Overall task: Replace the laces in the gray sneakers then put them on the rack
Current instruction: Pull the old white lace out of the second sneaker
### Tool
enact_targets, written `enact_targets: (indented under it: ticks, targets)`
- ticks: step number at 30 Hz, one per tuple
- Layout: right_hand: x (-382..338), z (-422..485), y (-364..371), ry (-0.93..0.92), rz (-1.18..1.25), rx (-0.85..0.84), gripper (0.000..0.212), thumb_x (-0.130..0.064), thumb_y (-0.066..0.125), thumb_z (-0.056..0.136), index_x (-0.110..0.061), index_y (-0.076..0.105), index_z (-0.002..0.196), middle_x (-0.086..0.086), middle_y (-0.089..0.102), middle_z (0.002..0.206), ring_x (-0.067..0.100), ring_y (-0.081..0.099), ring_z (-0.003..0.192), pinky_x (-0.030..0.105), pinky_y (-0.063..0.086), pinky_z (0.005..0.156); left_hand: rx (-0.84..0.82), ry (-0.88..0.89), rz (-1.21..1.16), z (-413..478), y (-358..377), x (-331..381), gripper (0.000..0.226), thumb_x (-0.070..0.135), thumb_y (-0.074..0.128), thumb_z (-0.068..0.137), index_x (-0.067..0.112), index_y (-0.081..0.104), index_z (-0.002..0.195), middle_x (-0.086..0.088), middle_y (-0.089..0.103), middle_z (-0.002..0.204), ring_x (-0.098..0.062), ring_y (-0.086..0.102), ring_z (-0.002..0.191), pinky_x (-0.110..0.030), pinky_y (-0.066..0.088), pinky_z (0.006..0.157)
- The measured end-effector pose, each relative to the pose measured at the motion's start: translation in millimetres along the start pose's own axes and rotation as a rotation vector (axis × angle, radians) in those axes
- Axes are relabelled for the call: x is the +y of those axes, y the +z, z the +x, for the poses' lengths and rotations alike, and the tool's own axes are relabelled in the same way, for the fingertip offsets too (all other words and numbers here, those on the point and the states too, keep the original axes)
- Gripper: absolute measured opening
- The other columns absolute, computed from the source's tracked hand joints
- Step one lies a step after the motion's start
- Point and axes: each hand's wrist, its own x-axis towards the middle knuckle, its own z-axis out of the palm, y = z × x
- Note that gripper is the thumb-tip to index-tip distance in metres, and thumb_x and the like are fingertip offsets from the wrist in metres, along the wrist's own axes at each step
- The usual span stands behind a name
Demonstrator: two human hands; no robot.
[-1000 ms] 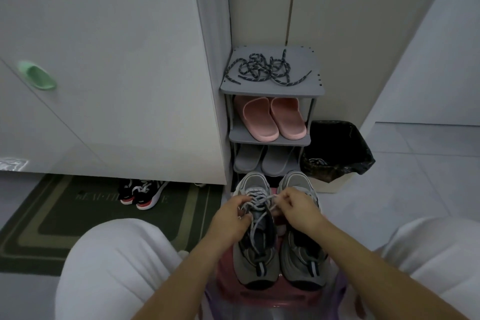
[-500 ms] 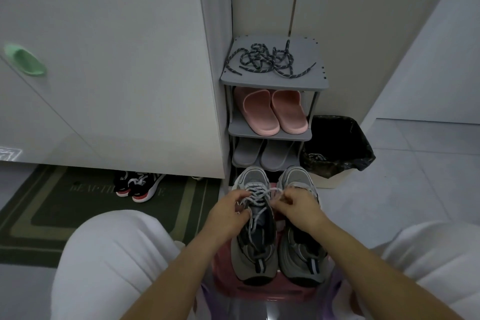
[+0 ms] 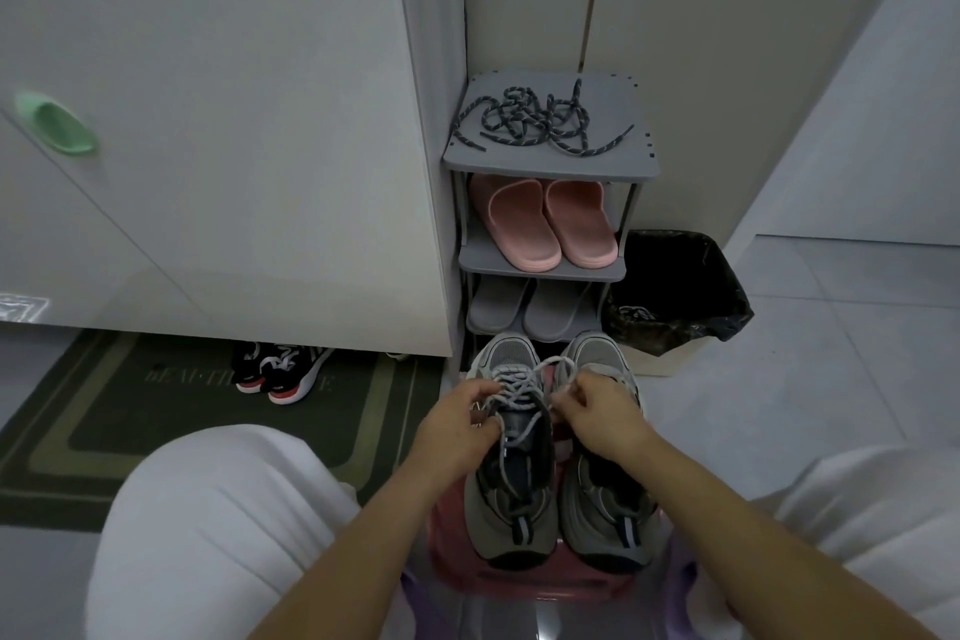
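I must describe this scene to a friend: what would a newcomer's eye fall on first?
The left hand and right hand, low in the middle, pinch the pale lace of a gray sneaker on a pink stool. Beyond them, dark speckled laces lie tangled atop the gray rack, above pink slippers.

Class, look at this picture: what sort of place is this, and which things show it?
Most likely a home entryway: a gray shoe rack holding pink slippers, a green doormat, and black-and-red sneakers tucked under a white cabinet.
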Motion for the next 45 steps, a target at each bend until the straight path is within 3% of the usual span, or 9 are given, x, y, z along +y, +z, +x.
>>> enact_targets:
  ticks: [4, 11, 17, 21, 26, 30, 36, 41, 45]
  targets:
    - [1, 2, 4, 0.119, 0.519, 0.073, 0.021, -0.016, 0.037, 0.100, -0.011, 0.042, 0.080, 0.009, 0.067, 0.072, 0.028, 0.070, 0.072, 0.045, 0.056, 0.082, 0.010, 0.000, 0.026, 1, 0, 1, 0.038, 0.010, 0.058, 0.085, 0.027, 0.057, 0.118, 0.005, 0.062, 0.117, -0.011, 0.063, 0.102, -0.038, 0.051, 0.093]
    - [1, -3, 3, -0.027, -0.019, 0.014, 0.025, -0.023, 0.058, 0.091, -0.017, 0.049, 0.068, 0.000, 0.057, 0.072, 0.013, 0.053, 0.069, 0.022, 0.037, 0.057, 0.016, 0.004, 0.040, -1, 0, 2, 0.038, 0.012, 0.059, 0.083, 0.030, 0.057, 0.117, 0.007, 0.063, 0.115, -0.010, 0.063, 0.099, -0.038, 0.052, 0.092]
    - [6, 1, 6, 0.061, 0.343, 0.069, 0.020, -0.021, 0.043, 0.098, -0.011, 0.049, 0.082, 0.007, 0.069, 0.079, 0.020, 0.070, 0.074, 0.042, 0.055, 0.082, 0.013, 0.005, 0.023, -1, 0, 2, 0.038, 0.013, 0.059, 0.084, 0.030, 0.057, 0.117, 0.008, 0.062, 0.117, -0.009, 0.063, 0.102, -0.038, 0.052, 0.093]
    - [1, -4, 2, -0.007, 0.115, -0.015, 0.021, -0.024, 0.066, 0.086, -0.017, 0.055, 0.069, 0.001, 0.064, 0.078, 0.014, 0.060, 0.074, 0.023, 0.047, 0.071, 0.024, 0.004, 0.013, -2, 1, 2, 0.038, 0.014, 0.060, 0.083, 0.029, 0.057, 0.117, 0.006, 0.062, 0.118, -0.010, 0.063, 0.101, -0.039, 0.053, 0.092]
    - [0, -4, 1, 0.020, 0.148, 0.027, 0.023, -0.016, 0.045, 0.097, -0.012, 0.046, 0.074, 0.003, 0.064, 0.077, 0.009, 0.059, 0.066, 0.012, 0.044, 0.059, 0.018, -0.011, 0.012, -1, -1, 2, 0.037, 0.013, 0.060, 0.084, 0.027, 0.057, 0.118, 0.008, 0.061, 0.117, -0.011, 0.063, 0.104, -0.040, 0.051, 0.095]
    - [2, -3, 5, 0.058, 0.331, 0.052, 0.021, -0.018, 0.041, 0.098, -0.014, 0.046, 0.078, 0.003, 0.068, 0.078, 0.013, 0.068, 0.071, 0.034, 0.055, 0.080, 0.015, -0.010, 0.014, -1, -1, 2, 0.036, 0.015, 0.061, 0.083, 0.030, 0.057, 0.116, 0.007, 0.062, 0.119, -0.010, 0.063, 0.104, -0.039, 0.051, 0.095]
    - [1, -9, 3, -0.075, -0.067, 0.021, 0.032, -0.025, 0.053, 0.094, -0.016, 0.043, 0.064, -0.002, 0.049, 0.062, 0.008, 0.044, 0.057, 0.021, 0.034, 0.052, 0.027, -0.015, 0.030, -3, 0, 5, 0.038, 0.015, 0.061, 0.085, 0.028, 0.056, 0.120, 0.008, 0.059, 0.121, -0.010, 0.062, 0.104, -0.037, 0.051, 0.094]
    - [0, -3, 1, 0.135, 0.558, 0.100, 0.023, -0.015, 0.029, 0.102, -0.011, 0.040, 0.081, 0.010, 0.067, 0.073, 0.020, 0.068, 0.062, 0.046, 0.056, 0.079, 0.025, -0.018, 0.016, -4, 0, 5, 0.038, 0.014, 0.060, 0.085, 0.028, 0.056, 0.119, 0.006, 0.060, 0.121, -0.010, 0.062, 0.104, -0.039, 0.052, 0.094]
    - [-4, -8, 1, 0.040, 0.310, 0.060, 0.020, -0.023, 0.046, 0.097, -0.010, 0.052, 0.082, 0.003, 0.068, 0.078, 0.010, 0.066, 0.066, 0.037, 0.055, 0.081, 0.048, -0.049, -0.025, -5, 1, 3, 0.032, 0.015, 0.064, 0.084, 0.023, 0.056, 0.114, 0.002, 0.062, 0.112, -0.010, 0.062, 0.101, -0.035, 0.053, 0.090]
